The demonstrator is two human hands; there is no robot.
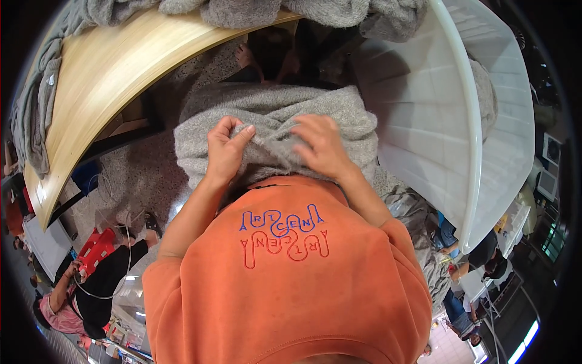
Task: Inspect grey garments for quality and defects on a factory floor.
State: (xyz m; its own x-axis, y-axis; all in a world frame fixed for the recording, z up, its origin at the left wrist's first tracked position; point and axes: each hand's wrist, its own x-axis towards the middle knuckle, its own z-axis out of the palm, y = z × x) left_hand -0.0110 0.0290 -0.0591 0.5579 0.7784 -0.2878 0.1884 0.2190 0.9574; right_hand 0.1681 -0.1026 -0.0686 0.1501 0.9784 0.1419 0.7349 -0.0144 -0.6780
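Note:
A bundle of grey knitted fabric [345,115], fuzzy and folded over itself, lies across my lap. My left hand [225,148] is closed on a fold of it, with the thumb pressed against the fingers. On the other side of a loose, fuzzy crease, my right hand [324,142] hovers close to the knit. Its fingers are somewhat blurred but look apart, with nothing plainly between them. Whether the fingertips touch the fabric, I cannot tell.
A curved wooden tabletop [121,67] arches across the far left, with more grey knits [242,11] along its edge. At the right stand large white plastic tubs [424,109]. Grey fabric [424,242] is heaped by my right elbow. Other people [97,285] work at both sides.

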